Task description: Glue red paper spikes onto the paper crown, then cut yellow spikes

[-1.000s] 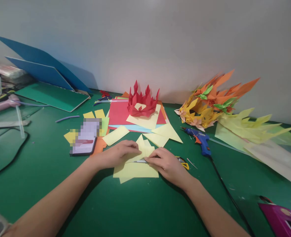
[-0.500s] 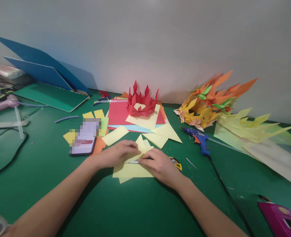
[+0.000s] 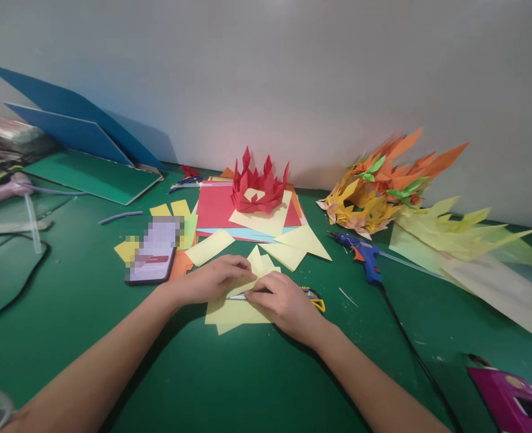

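My left hand point(image 3: 225, 278) is closed on a folded pale-yellow paper point(image 3: 259, 263), its fingertips pressing the near fold. My right hand point(image 3: 281, 300) is wrapped round a yellow-and-black utility knife point(image 3: 316, 299); the looped end sticks out at the right of the palm. The pale blade side shows left of the fingertips, lying along the lower fold of the paper, and the grip itself is hidden. Beneath both hands lie loose pale-yellow sheets point(image 3: 239, 314) on the green table point(image 3: 230, 385).
A red paper crown point(image 3: 259, 192) stands on coloured sheets behind the hands. To the left lies a phone point(image 3: 155, 252). On the right are a blue glue gun point(image 3: 363, 255) with its cord, orange and yellow paper crowns point(image 3: 383, 186), and a magenta tape measure point(image 3: 510, 391).
My right hand has slid a little to the left with the utility knife along the fold. My left hand stays nearly in place on the paper.
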`<state>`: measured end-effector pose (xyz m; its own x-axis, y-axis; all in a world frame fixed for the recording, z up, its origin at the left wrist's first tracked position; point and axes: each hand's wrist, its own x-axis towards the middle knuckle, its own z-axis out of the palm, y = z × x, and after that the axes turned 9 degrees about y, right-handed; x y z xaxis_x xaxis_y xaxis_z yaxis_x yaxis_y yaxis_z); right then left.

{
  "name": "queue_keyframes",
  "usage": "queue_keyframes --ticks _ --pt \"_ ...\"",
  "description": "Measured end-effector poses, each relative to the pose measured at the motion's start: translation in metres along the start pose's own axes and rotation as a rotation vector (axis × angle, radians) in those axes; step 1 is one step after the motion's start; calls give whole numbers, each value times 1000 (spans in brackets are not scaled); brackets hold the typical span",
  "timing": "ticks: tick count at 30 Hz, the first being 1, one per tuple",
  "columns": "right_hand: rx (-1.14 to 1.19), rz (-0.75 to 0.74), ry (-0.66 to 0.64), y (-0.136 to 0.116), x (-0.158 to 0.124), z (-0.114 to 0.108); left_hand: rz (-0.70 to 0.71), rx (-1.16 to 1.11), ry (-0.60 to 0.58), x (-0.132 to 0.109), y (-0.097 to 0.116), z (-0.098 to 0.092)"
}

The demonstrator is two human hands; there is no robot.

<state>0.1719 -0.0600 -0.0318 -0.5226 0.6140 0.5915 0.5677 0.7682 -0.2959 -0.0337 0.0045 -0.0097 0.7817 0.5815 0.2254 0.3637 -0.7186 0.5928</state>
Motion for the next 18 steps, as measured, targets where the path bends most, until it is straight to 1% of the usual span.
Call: queue_keyframes --ticks 3,8,15,18 --pt "-16 -11 1 -1 1 2 -13 -5 -11 0 0 -1" --pt "-37 3 -34 -2 1 3 -18 -8 -2 0 -1 -1" --pt "-64 -2 -22 -4 1 5 -14 -16 -6 1 -1 -2" --pt "-59 -10 -41 -6 1 4 -27 -17 -4 0 -3 -1"
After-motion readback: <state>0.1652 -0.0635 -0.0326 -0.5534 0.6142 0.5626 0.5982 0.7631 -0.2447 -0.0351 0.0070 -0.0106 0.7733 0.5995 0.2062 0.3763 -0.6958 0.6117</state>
